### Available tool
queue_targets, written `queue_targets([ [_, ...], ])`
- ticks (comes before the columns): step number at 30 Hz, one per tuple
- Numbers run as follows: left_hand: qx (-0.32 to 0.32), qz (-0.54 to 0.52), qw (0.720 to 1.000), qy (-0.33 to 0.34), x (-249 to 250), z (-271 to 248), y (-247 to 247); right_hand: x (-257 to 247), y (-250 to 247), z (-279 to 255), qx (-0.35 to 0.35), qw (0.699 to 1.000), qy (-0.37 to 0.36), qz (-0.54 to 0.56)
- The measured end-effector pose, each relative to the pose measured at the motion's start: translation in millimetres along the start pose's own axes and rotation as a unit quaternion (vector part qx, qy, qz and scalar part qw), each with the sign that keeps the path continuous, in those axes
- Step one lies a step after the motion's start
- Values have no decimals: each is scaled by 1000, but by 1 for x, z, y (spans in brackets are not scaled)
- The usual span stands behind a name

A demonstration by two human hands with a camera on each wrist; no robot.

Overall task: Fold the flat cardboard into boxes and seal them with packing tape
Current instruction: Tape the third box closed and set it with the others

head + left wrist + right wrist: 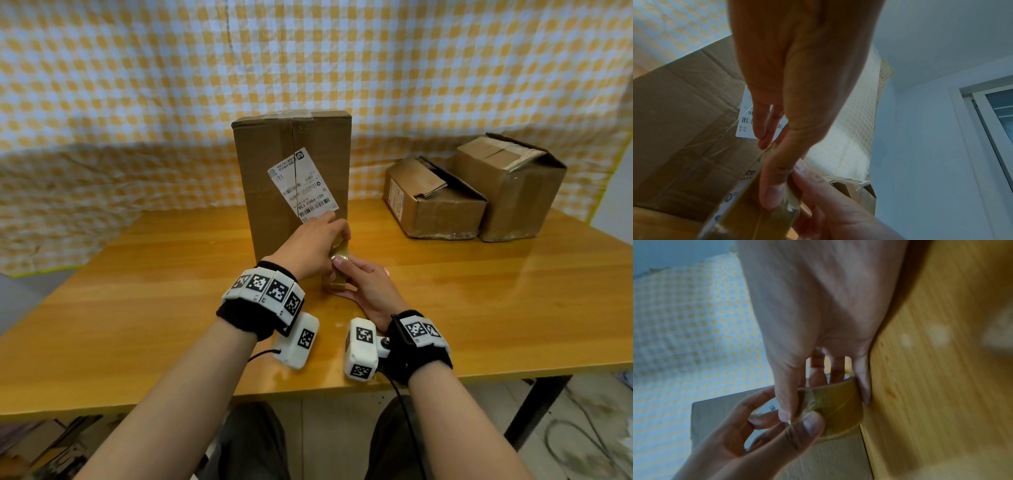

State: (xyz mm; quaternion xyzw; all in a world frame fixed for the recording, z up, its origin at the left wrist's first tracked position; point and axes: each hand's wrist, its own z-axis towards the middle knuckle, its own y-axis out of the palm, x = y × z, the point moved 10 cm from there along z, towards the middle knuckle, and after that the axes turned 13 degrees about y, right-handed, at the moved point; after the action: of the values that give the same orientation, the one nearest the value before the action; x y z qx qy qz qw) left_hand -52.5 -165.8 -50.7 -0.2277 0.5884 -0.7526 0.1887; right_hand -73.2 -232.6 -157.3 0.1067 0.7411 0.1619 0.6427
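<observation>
A tall cardboard box (274,192) with a white shipping label (303,186) stands upright on the wooden table (154,301), its top seam taped. Just in front of it, both hands hold a roll of brownish packing tape (339,257). My right hand (359,279) grips the roll (840,404) with fingers through its core and the thumb on the outside. My left hand (322,240) comes in from the left, and its thumb (807,426) presses on the crumpled loose tape end beside the right thumb. In the left wrist view, the left thumb (772,186) lies on the roll (748,211).
Two more cardboard boxes, one low (431,202) and one taller (510,185), sit at the table's back right with rough taped flaps. A yellow checked cloth (137,85) hangs behind and drapes at the left. The table's front edge runs just behind my wrists.
</observation>
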Motion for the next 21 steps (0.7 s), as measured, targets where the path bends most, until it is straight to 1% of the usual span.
queue_targets([
  [16, 7, 2, 1000, 4, -3, -2, 1, -2, 2, -3, 5, 1000, -7, -11],
  [21, -43, 46, 997, 33, -2, 1, 3, -4, 4, -4, 4, 1000, -8, -24],
])
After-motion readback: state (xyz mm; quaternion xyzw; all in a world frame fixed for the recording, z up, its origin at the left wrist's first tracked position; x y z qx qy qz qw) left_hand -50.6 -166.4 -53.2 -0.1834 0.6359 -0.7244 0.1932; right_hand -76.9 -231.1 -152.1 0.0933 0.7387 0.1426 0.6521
